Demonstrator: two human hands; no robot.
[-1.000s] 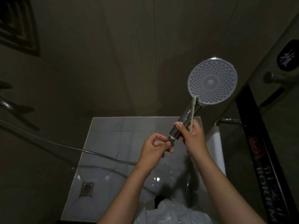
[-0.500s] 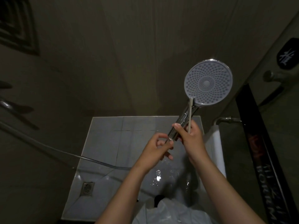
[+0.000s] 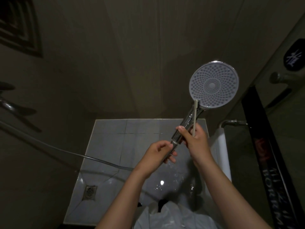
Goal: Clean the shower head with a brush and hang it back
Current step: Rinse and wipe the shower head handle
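Shower head (image 3: 213,85) is held raised in front of the dark wall, right of centre, with its round nozzle face turned toward the camera and its chrome handle slanting down-left. Right hand (image 3: 195,142) is clamped round the middle of the handle, with the thumb across its front, and the same grip holds a slim pale brush (image 3: 195,116). The brush stem runs up alongside the handle, and its bristle end sits at the lower rim of the nozzle face. Left hand (image 3: 159,152) pinches the bottom end of the handle, fingers curled, where the hose (image 3: 66,152) joins. The hose trails left above the wet tiled floor (image 3: 115,138). A square floor drain (image 3: 90,192) lies at lower left.
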